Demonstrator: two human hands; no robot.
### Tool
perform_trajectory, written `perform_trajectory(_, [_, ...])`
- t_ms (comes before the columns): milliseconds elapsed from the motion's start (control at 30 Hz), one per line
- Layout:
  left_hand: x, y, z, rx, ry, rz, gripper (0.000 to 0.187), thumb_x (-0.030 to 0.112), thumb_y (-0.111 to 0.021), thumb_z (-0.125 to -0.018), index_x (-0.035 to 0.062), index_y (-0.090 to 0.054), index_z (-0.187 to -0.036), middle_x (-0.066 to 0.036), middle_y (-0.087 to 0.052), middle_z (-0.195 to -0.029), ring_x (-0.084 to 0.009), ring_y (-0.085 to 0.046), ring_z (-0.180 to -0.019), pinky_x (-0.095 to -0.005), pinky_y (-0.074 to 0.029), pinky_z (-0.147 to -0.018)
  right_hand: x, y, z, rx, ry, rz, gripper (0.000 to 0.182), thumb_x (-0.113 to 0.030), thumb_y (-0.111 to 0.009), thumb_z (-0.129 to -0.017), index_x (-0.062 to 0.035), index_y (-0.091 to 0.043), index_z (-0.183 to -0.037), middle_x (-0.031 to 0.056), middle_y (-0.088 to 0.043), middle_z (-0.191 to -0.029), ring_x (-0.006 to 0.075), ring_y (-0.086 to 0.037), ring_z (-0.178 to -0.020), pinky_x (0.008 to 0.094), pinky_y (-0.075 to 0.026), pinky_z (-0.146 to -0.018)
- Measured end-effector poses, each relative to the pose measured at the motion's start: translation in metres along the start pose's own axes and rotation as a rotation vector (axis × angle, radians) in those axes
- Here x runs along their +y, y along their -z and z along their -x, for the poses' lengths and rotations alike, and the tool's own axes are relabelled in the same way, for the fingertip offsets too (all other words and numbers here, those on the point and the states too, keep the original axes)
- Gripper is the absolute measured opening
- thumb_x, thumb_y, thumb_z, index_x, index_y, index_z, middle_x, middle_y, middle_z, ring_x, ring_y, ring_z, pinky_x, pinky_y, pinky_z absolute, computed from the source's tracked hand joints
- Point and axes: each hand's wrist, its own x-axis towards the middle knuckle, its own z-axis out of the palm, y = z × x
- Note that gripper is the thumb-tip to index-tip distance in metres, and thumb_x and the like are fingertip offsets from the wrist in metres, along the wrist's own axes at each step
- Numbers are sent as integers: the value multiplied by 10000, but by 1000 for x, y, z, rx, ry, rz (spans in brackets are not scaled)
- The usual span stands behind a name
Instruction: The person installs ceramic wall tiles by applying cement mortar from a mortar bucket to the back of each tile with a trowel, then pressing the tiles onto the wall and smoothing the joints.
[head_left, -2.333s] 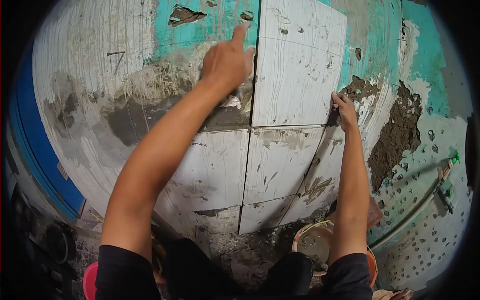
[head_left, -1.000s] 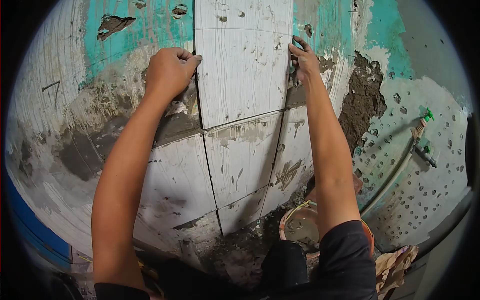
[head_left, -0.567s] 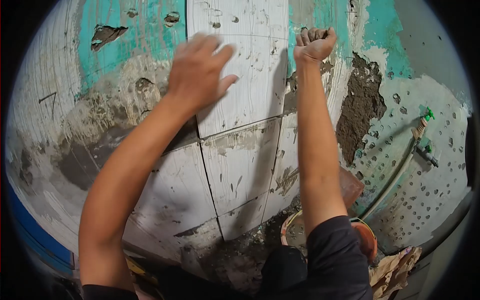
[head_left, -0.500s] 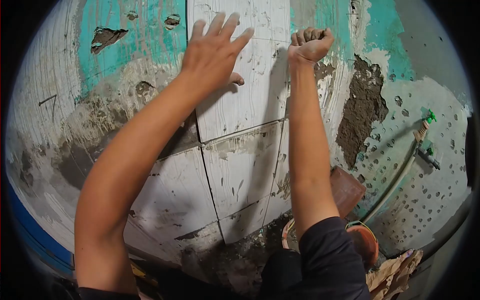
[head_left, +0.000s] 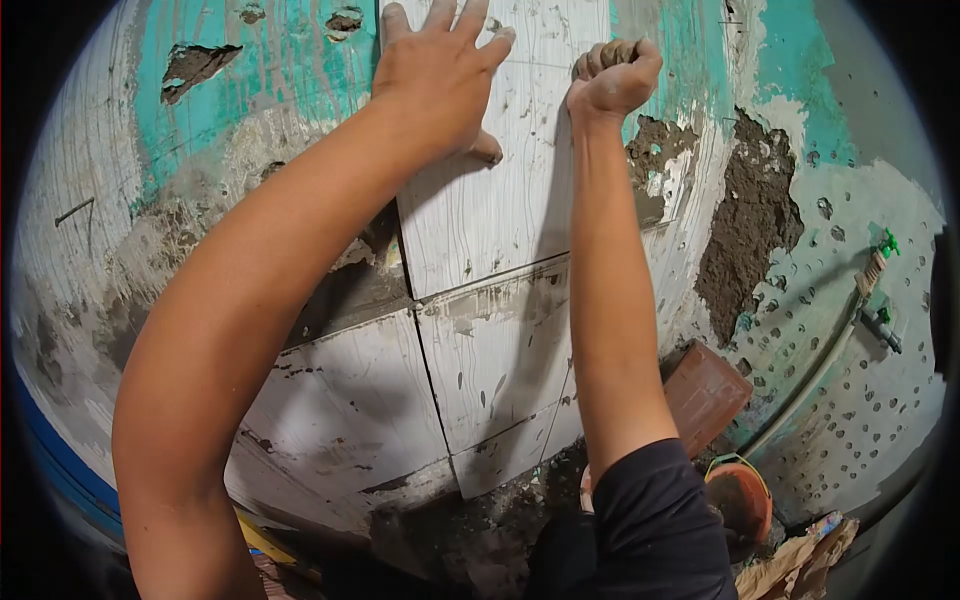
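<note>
My left hand (head_left: 435, 75) lies with its fingers spread on the upper white tile (head_left: 520, 190), near the tile's left edge. My right hand (head_left: 618, 75) is curled into a fist against the same tile's right edge, and nothing shows inside it. Dark smudges mark the tile face. Below it a lower white tile (head_left: 490, 350) is set across a thin dark joint. Another white tile (head_left: 350, 410) sits to the lower left, partly behind my left arm.
Rough green wall (head_left: 290, 60) with chipped holes surrounds the tiles. A brown block (head_left: 705, 395) leans at the lower right, near an orange bucket (head_left: 740, 500) and crumpled paper (head_left: 800, 560). A green-handled tap (head_left: 888, 243) with pipe and a nail (head_left: 75, 211) stick out.
The view has shifted slightly. My left hand has moved a little up on the tile, and its fingers are still spread. My right fist has come to the tile's right edge.
</note>
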Motion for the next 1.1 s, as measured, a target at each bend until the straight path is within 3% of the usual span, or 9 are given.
perform_trajectory(167, [-2,-16,-3,75,4,-8,1050,680,-674,-621,133,-274,-1423,-167,-176,-1492,-340,-150,-1379,-562,-212,-1063,-13,-12,9,-94,136,-34,337,-207,-342,-847,-143,-227,-537,-16,-211,-462,89,-163,-378,262,-138,-349])
perform_trajectory(267, [-7,-13,-1,71,-18,21,1046,680,-671,-626,133,-272,-1423,-166,-175,-1493,-339,-151,-1379,-559,-209,-1066,0,-20,24,-19,21,-16,349,-203,-336,-859,-139,-224,-535,-14,-205,-461,87,-153,-383,264,-138,-349])
perform_trajectory(400, [-10,-15,-2,81,-33,44,1036,675,-671,-632,131,-276,-1421,-167,-177,-1493,-340,-152,-1380,-560,-207,-1066,-18,-27,28,-185,169,39,331,-233,-337,-856,-147,-231,-555,-16,-202,-490,115,-171,-414,284,-165,-399])
perform_trajectory(533, [-10,-34,-13,182,0,27,1032,671,-673,-632,130,-281,-1418,-168,-178,-1492,-339,-151,-1381,-562,-208,-1065,4,-26,31,-112,13,-18,348,-248,-327,-863,-156,-222,-544,-17,-201,-486,112,-168,-415,286,-165,-395])
perform_trajectory(600, [-8,-27,-7,156,-10,16,1031,670,-674,-631,131,-281,-1418,-169,-179,-1492,-338,-151,-1381,-563,-208,-1064,-3,-24,31,-107,73,-1,343,-245,-330,-860,-157,-214,-550,-17,-196,-485,114,-159,-414,286,-163,-395])
perform_trajectory(667, [-9,-30,-7,162,-16,13,1033,670,-675,-630,132,-281,-1418,-170,-179,-1491,-338,-150,-1381,-565,-207,-1064,-22,-38,34,-169,93,-34,344,-234,-336,-855,-156,-207,-547,-17,-180,-478,117,-144,-412,280,-153,-398])
perform_trajectory(767, [-7,-25,-3,122,-48,34,1034,671,-675,-630,132,-279,-1419,-171,-176,-1491,-340,-150,-1380,-567,-203,-1065,11,-42,42,-234,-16,-112,348,-229,-331,-852,-157,-209,-534,-22,-164,-473,113,-137,-412,275,-141,-398])
perform_trajectory(933, [-11,-18,-1,91,-31,38,1035,670,-673,-636,130,-271,-1422,-168,-172,-1492,-339,-152,-1379,-563,-200,-1068,-15,-45,31,-147,178,-83,328,-198,-323,-841,-159,-216,-533,-27,-172,-481,107,-146,-418,280,-143,-402])
perform_trajectory(1100, [-9,-22,-3,118,-9,22,1038,667,-676,-635,130,-269,-1424,-168,-182,-1489,-340,-153,-1379,-558,-200,-1071,3,-30,27,-75,93,15,317,-203,-333,-829,-151,-202,-545,-13,-178,-488,122,-152,-421,284,-150,-405])
